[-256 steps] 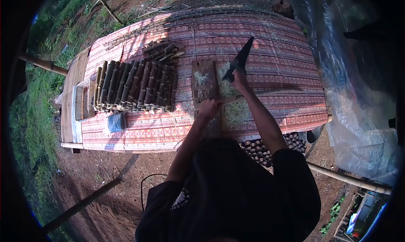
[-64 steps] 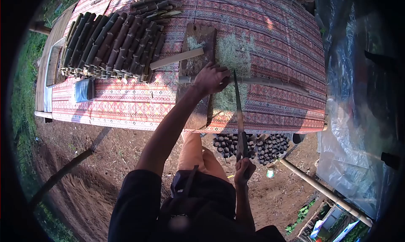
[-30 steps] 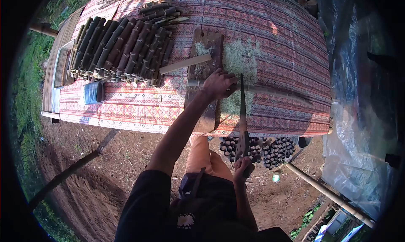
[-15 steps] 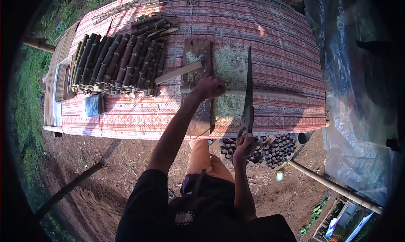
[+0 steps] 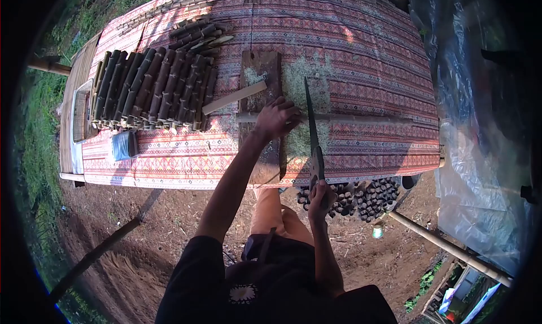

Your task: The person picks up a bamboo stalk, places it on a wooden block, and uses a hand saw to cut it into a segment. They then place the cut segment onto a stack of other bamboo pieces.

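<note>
The left hand (image 5: 275,119) clasps a long brown stalk (image 5: 364,119), the right hand (image 5: 320,201) a dark handsaw (image 5: 313,127). A rolling stalk could kick the saw toward bare knuckles

1. Left hand (image 5: 276,119) covers part of the stalk (image 5: 367,119); its fingertips blurred.
2. Saw (image 5: 311,121) grip mostly hidden in right hand (image 5: 322,201); blade contact with stalk unclear.
3. Pots (image 5: 379,200) partly under desk (image 5: 389,58); contents too small to tell.
4. Shirt (image 5: 197,293) cut off below; lettering unreadable.
</note>
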`<action>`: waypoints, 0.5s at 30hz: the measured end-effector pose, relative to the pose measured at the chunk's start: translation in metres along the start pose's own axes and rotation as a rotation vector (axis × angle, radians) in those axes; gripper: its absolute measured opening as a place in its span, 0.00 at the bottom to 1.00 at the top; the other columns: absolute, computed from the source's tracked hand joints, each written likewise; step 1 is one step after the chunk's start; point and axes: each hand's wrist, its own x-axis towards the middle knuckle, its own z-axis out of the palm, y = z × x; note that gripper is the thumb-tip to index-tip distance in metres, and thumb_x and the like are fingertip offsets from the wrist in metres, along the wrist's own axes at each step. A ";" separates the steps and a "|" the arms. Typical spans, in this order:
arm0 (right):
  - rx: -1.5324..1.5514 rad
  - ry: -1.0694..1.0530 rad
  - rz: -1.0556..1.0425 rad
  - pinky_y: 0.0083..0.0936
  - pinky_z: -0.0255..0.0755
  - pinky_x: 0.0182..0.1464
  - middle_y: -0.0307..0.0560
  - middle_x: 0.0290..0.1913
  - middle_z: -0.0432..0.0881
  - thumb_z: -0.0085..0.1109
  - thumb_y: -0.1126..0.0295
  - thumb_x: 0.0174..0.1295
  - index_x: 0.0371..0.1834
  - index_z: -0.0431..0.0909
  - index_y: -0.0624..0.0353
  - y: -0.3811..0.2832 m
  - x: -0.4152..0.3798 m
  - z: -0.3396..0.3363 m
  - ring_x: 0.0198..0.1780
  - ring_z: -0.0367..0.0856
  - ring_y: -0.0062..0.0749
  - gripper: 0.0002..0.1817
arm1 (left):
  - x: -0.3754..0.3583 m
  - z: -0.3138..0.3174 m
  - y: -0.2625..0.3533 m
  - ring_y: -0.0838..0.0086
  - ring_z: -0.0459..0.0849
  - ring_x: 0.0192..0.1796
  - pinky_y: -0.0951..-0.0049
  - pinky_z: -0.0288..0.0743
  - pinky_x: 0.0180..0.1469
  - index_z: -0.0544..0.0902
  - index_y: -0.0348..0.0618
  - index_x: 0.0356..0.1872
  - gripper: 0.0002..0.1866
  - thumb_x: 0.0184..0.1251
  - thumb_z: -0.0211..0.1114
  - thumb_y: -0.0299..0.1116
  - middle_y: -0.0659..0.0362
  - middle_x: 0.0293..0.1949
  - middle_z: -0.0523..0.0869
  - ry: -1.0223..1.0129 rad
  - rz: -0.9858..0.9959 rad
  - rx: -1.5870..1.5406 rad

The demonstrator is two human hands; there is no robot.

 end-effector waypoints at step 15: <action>-0.010 -0.003 0.020 0.16 0.47 0.16 0.30 0.14 0.60 0.48 0.55 0.72 0.18 0.63 0.55 0.005 -0.012 -0.012 0.15 0.56 0.12 0.24 | -0.001 -0.001 -0.002 0.68 0.82 0.41 0.65 0.81 0.37 0.83 0.52 0.33 0.10 0.53 0.72 0.42 0.66 0.35 0.83 0.022 -0.014 -0.018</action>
